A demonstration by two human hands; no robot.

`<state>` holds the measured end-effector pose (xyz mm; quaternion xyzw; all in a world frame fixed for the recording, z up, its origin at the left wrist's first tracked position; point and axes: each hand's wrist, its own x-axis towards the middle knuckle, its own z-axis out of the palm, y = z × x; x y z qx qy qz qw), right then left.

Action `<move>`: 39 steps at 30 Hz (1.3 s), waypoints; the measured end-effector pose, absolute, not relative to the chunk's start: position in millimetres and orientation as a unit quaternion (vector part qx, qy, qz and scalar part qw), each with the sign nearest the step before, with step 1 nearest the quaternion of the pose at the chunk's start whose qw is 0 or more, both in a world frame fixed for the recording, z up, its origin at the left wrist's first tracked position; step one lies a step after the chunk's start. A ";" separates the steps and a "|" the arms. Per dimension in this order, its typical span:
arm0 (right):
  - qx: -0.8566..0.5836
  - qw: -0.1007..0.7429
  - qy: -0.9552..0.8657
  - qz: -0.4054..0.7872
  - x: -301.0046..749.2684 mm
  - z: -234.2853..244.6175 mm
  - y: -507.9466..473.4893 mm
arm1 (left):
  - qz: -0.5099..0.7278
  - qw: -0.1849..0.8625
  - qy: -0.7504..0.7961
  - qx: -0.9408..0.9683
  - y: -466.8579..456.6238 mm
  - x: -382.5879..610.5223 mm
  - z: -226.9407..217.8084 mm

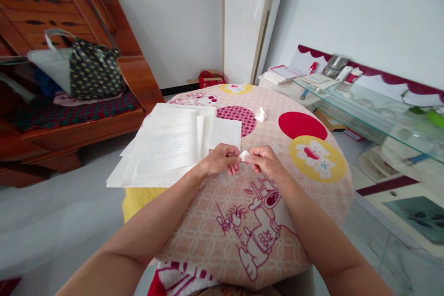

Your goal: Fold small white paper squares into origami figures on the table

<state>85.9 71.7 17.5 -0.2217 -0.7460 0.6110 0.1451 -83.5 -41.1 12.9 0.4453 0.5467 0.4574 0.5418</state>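
Between my two hands is a small folded piece of white paper [244,154], held over the middle of the round table. My left hand [224,159] pinches its left side, fingers closed. On the other side my right hand [262,159] grips it between thumb and fingers. A second folded white paper piece [261,114] stands farther back on the patterned tablecloth [222,222]. Left of my hands lies a spread stack of paper sheets [166,143], the top one with faint printed lines. A smaller white sheet [225,133] sits just beyond my left hand.
To the left stands a wooden bench [137,78] carrying a black patterned bag [95,69]. A glass shelf [381,120] with jars and papers runs along the right wall. At the back are a tall white air conditioner [244,27] and a red bag [211,79] on the floor.
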 end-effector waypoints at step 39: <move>-0.216 0.174 -0.828 0.487 95.6 13.0 96.9 | 0.362 0.245 0.660 0.611 -39.1 -90.8 5.6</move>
